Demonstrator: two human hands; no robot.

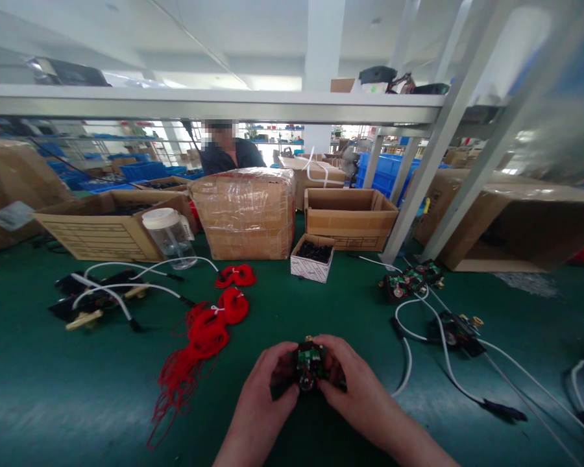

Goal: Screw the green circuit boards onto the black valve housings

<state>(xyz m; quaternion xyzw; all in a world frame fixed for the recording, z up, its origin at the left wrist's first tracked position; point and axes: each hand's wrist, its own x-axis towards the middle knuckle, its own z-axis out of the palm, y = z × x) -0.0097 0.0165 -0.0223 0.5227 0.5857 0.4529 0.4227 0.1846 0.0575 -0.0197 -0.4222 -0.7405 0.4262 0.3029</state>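
Both my hands grip one small black module with a green circuit board (307, 366) just above the green table mat (53, 395), near the front edge. My left hand (265, 389) closes on its left side, fingers curled round the black housing. My right hand (353, 383) closes on its right side, thumb near the board. A white cable (407, 363) runs away from under my right hand. Bundles of red wire (207, 331) lie just left of my hands.
More modules with white cables lie at right (455, 331) and left (100, 301). A small white box of black parts (313, 257), a clear jar (170, 237), several cardboard boxes (246, 211) and metal shelf posts (421, 188) stand behind. A person sits across the table.
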